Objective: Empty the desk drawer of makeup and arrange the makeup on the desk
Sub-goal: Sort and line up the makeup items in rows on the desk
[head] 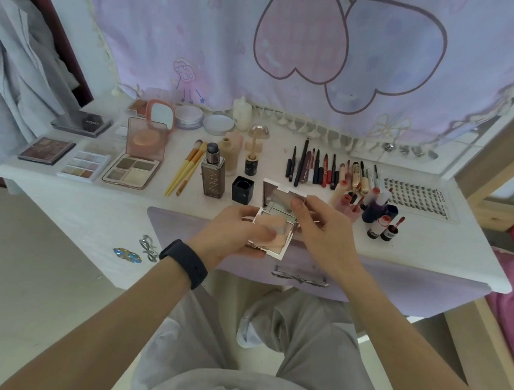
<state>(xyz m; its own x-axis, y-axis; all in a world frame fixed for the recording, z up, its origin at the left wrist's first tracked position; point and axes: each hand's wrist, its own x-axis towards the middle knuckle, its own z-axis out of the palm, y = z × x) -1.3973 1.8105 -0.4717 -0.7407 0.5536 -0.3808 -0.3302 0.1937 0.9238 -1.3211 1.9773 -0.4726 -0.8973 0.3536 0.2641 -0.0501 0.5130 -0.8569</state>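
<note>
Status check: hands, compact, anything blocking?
Left hand grips open compact base; right hand pinches lid. Held over drawer front, not yet on desk. Nothing blocking.

Compact (276,201) partly behind blurred left hand (231,227)

On your desk (414,247), palettes (131,169) lie left, brushes (187,171) and bottles (213,176) in the middle, pencils (313,168) right, lash tray (418,196) farthest right (jars (188,117) sit behind the palettes). Your left hand (234,233) and right hand (324,227) hold the compact (278,198) over the drawer (381,284).
</note>
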